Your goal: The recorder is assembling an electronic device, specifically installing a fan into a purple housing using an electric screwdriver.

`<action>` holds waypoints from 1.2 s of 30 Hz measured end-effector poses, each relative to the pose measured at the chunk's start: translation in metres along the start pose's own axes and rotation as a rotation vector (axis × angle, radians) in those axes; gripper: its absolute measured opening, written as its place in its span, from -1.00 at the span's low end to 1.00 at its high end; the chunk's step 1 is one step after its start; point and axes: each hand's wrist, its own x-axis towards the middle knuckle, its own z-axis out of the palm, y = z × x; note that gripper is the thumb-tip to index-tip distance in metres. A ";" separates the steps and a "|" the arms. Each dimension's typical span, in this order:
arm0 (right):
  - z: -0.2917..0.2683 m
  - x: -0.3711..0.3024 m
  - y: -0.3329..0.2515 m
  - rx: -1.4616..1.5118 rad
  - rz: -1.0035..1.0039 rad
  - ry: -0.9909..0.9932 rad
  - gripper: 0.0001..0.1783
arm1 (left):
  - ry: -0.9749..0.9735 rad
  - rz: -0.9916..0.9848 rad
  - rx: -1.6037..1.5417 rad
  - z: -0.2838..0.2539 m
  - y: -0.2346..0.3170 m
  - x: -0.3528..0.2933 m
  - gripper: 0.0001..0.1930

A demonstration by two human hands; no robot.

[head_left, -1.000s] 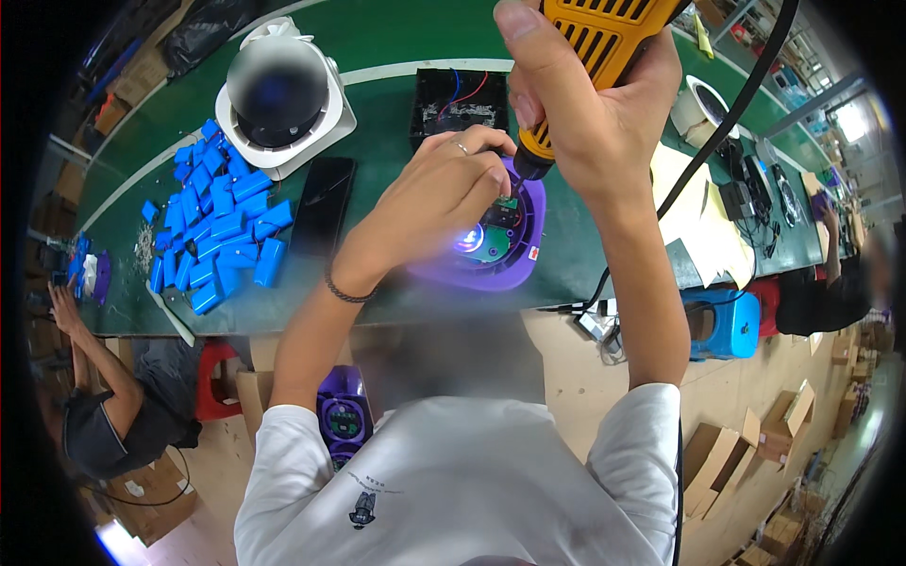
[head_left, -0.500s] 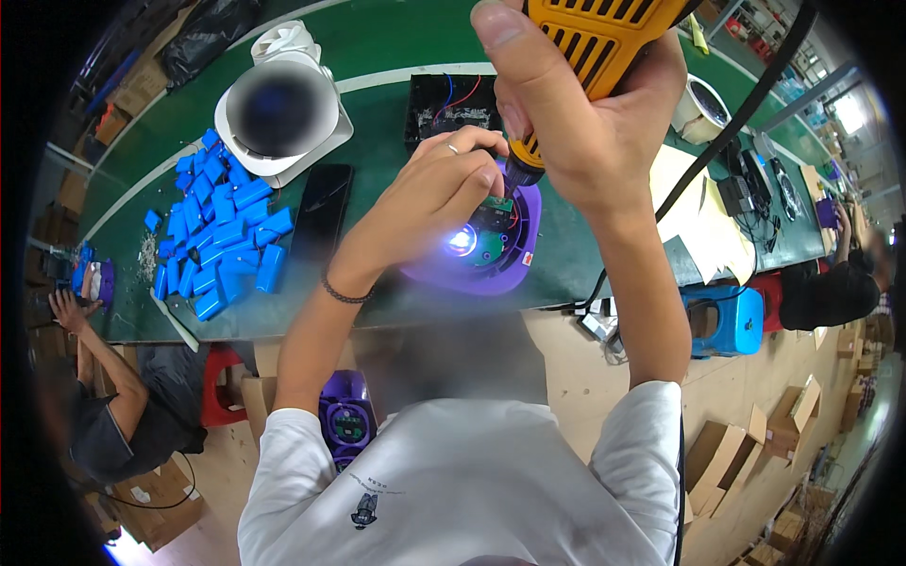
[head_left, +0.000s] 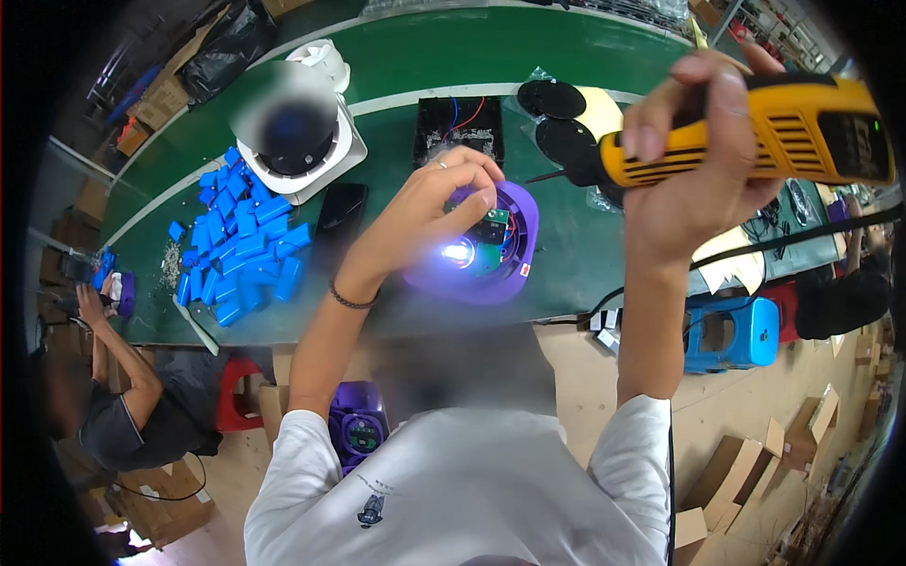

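My left hand (head_left: 429, 209) is bent over the left and far rim of a round purple plastic housing (head_left: 527, 236), gripping it; the hand hides part of that rim and its fingertips are partly covered. Inside the housing sit a green circuit board (head_left: 491, 255), thin wires and a brightly glowing light (head_left: 459, 253). My right hand (head_left: 703, 156) is wrapped round a yellow-and-black electric screwdriver (head_left: 793, 132). The tool lies nearly level, its thin bit pointing left, just right of the housing's far edge and apart from it.
Left on the green table (head_left: 377, 123) are a pile of blue wrapped battery packs (head_left: 247, 247), a black phone (head_left: 342, 209) and a white device (head_left: 354, 141). Beyond the housing stands a black box with wires (head_left: 460, 130). Black discs (head_left: 564, 140) lie behind the screwdriver. A cable (head_left: 755, 243) crosses at right.
My right hand has swung the screwdriver from upright over the housing to nearly level, away to the right. My left hand stays at the housing.
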 end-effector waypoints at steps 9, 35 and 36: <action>-0.044 -0.019 0.013 -0.104 0.160 0.320 -0.62 | -0.296 -0.149 -0.003 -0.023 0.034 0.012 -0.86; -0.060 -0.010 0.034 -0.101 0.092 0.269 -0.65 | 0.706 0.352 -0.432 -0.077 0.137 -0.108 -0.56; -0.056 -0.009 0.035 -0.067 0.102 0.255 -0.65 | 0.724 0.349 -0.411 -0.071 0.125 -0.123 -0.56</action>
